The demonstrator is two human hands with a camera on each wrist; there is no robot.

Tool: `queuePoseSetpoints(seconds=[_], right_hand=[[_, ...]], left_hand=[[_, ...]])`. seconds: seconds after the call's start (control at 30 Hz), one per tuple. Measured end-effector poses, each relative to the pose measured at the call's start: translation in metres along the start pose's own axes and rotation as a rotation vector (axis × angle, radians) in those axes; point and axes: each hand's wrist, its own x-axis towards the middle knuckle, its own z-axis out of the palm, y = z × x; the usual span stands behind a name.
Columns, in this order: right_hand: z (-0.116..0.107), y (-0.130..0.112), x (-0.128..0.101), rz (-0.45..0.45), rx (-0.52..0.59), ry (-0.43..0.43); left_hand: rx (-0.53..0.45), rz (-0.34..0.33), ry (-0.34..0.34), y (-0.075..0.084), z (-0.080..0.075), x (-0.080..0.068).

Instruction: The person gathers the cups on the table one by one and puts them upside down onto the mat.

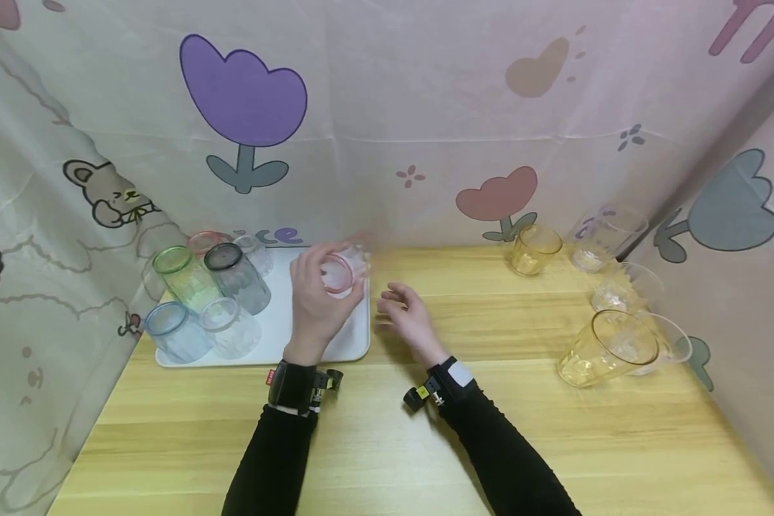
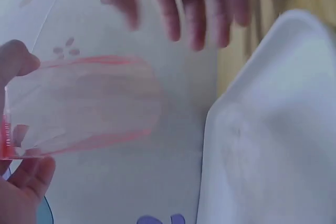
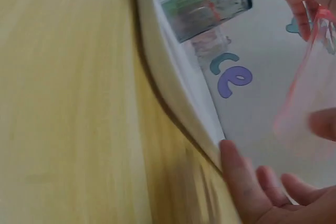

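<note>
A person's left hand (image 1: 319, 308) grips a pink-tinted glass (image 2: 94, 103), thumb on one side and fingers on the other, holding it clear of a white tray (image 1: 277, 315). At the glass's 4 o'clock, the right hand (image 1: 414, 326) holds nothing, its fingers loosely bent and a little apart, just beside the tray's edge. The glass looks light and rigid, its wall probably smooth enough to slip and fragile if knocked; the best hold would seem to be round the side, thumb opposed to fingers, without a hard squeeze. Toward 9 o'clock, more glassware crowds the tray, including a green glass (image 1: 185, 276), a dark gray glass (image 1: 241, 283), a blue glass (image 1: 179, 337) and a clear glass (image 1: 233, 333). Out at 3 o'clock, across the wooden surface (image 1: 374, 444), stands a small amber glass (image 1: 535, 252), with a tall clear glass (image 1: 609, 240) beyond it. Between 3 and 4 sits a larger amber glass (image 1: 596, 355). A patterned curtain (image 1: 387, 86) hangs at 12 o'clock.
</note>
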Motion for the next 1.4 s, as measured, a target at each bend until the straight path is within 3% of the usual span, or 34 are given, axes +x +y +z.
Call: queuePoseSetpoints(seconds=[0.13, 0.27, 0.4, 0.53, 0.67, 0.8, 1.03, 1.4], right_hand=[[0.004, 0.004, 0.001, 0.007, -0.187, -0.042], [0.006, 0.007, 0.0, -0.023, -0.36, -0.103], [0.007, 0.009, -0.001, -0.054, -0.468, -0.145], [0.008, 0.01, 0.0, -0.073, -0.532, -0.168], [0.009, 0.01, 0.0, -0.108, -0.601, -0.185], [0.009, 0.009, -0.001, -0.125, -0.648, -0.197], [0.009, 0.008, -0.002, -0.126, -0.684, -0.181], [0.01, 0.01, -0.002, -0.149, -0.683, -0.183]], left_hand=[[0.031, -0.124, 0.049, -0.007, -0.009, 0.001], [0.037, -0.207, 0.101, -0.014, -0.014, 0.001], [0.057, -0.263, 0.153, -0.018, -0.019, 0.002], [0.086, -0.304, 0.158, -0.024, -0.022, 0.003], [0.124, -0.29, 0.143, -0.032, -0.025, 0.005], [0.153, -0.309, 0.094, -0.04, -0.028, 0.008], [0.173, -0.448, -0.002, -0.046, -0.025, 0.018], [0.217, -0.616, -0.016, -0.061, -0.014, 0.038]])
